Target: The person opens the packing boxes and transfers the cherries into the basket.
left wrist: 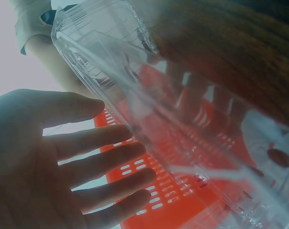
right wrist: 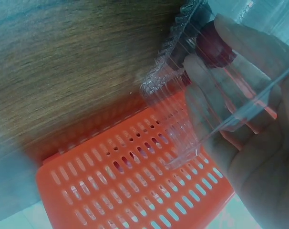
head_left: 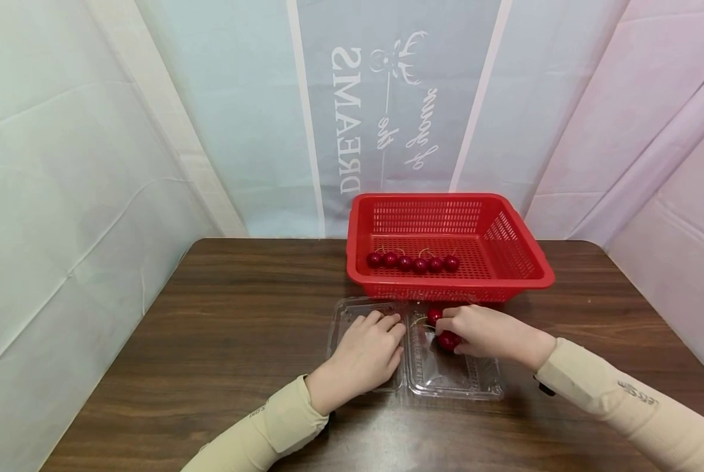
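Note:
A clear plastic clamshell box lies unfolded on the table, with a left half (head_left: 341, 322) and a right half (head_left: 440, 379). Over the left half is my left hand (head_left: 364, 351), its fingers loosely extended along the inner edge and holding nothing; the left wrist view shows those fingers (left wrist: 106, 160) spread beside the clear plastic wall. My right hand (head_left: 488, 331) reaches into the right half and pinches a dark red cherry (head_left: 448, 341) between thumb and fingers, also visible as a cherry (right wrist: 213, 45) through the plastic. Just behind it sits another cherry (head_left: 434, 316), partly covered by the fingers.
Behind the box stands a red slotted plastic basket (head_left: 452, 282), with several stemmed cherries (head_left: 419, 265) lined up inside. The dark wooden table (head_left: 228, 328) extends to both sides. Pale fabric panels (head_left: 257, 118) enclose the back and sides.

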Demonstrator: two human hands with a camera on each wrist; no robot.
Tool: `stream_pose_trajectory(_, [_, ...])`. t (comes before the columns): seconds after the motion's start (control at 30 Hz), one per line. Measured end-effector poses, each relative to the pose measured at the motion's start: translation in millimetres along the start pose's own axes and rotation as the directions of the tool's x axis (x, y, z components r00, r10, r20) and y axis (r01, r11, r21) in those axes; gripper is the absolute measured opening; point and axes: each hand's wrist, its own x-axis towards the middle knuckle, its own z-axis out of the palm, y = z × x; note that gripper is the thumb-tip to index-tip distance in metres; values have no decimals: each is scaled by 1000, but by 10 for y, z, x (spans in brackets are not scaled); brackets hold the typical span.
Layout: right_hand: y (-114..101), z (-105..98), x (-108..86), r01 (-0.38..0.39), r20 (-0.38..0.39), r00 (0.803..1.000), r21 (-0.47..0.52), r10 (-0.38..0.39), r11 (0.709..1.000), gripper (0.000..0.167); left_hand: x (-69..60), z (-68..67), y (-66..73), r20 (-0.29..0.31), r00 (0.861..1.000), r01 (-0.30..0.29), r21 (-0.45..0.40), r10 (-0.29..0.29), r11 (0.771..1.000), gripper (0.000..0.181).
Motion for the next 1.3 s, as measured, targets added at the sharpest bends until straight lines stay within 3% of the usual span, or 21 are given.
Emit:
stream_pose_trajectory(0.77, [-56,-144,-80,5,-38,999,-37,-7,999,32,7,-7,3,-28,1000,-5,13,5,1000,25])
stream_pose_trajectory(1.0, [-88,-215,-130,26,-82,996,-44,-29,999,33,8,-17,5,-12,1000,-5,6,5,1000,24])
stream_pose_trajectory(1.3, [-136,-323,-179,2,-124,992,-27,-5,1000,36,1,-7,-1,-21,1000,-5,9,5,1000,22])
